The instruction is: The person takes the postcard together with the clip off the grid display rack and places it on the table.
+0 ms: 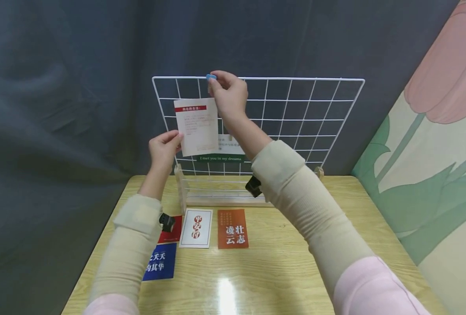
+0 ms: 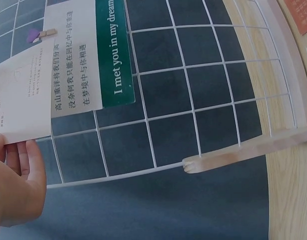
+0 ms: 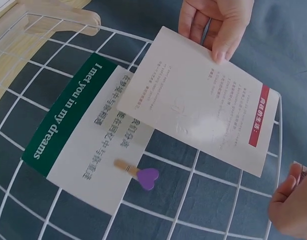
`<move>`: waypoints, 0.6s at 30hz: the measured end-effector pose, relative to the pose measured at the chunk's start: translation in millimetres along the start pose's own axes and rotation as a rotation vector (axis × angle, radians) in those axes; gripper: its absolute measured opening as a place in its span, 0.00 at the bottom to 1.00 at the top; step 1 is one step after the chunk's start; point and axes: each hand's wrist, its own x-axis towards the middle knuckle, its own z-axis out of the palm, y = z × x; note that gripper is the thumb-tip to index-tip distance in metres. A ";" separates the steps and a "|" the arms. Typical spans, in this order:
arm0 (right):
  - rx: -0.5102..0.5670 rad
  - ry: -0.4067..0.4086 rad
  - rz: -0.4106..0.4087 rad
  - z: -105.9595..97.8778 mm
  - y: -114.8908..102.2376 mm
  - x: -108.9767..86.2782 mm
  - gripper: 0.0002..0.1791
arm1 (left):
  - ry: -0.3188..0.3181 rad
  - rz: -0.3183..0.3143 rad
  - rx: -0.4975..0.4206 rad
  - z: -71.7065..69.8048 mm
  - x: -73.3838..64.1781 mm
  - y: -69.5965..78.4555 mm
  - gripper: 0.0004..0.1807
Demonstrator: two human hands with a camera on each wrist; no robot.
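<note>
My left hand (image 1: 164, 151) pinches the left edge of a white card (image 1: 197, 139) with a red strip, which is in front of the upper left of a white wire grid (image 1: 288, 99). At the grid's top bar, my right hand (image 1: 231, 94) pinches a small blue clip (image 1: 211, 77) between thumb and fingers. I cannot tell whether the clip touches the wire. Partly behind the white card, a green and white card (image 3: 88, 135) hangs on the grid, with a purple heart clothespin (image 3: 147, 178) on its edge.
On the wooden table (image 1: 280, 262) lie an orange card (image 1: 233, 229), a white card with red characters (image 1: 195, 229), a blue card (image 1: 162, 262) and a red card (image 1: 174, 232) partly hidden by my left arm. Wooden feet (image 1: 181, 188) support the grid. Dark curtain (image 1: 79, 87) hangs behind.
</note>
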 end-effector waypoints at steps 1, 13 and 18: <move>0.008 0.000 0.005 -1.1 -1.8 -1.6 0.12 | 0.000 -0.004 0.006 0.6 -0.2 -0.6 0.13; 0.012 -0.024 -0.016 -10.5 26.2 12.6 0.11 | -0.023 -0.011 0.001 10.6 -4.5 -6.2 0.12; -0.020 -0.036 -0.021 -11.8 29.1 12.6 0.11 | -0.031 -0.006 0.020 13.3 -4.4 -10.3 0.12</move>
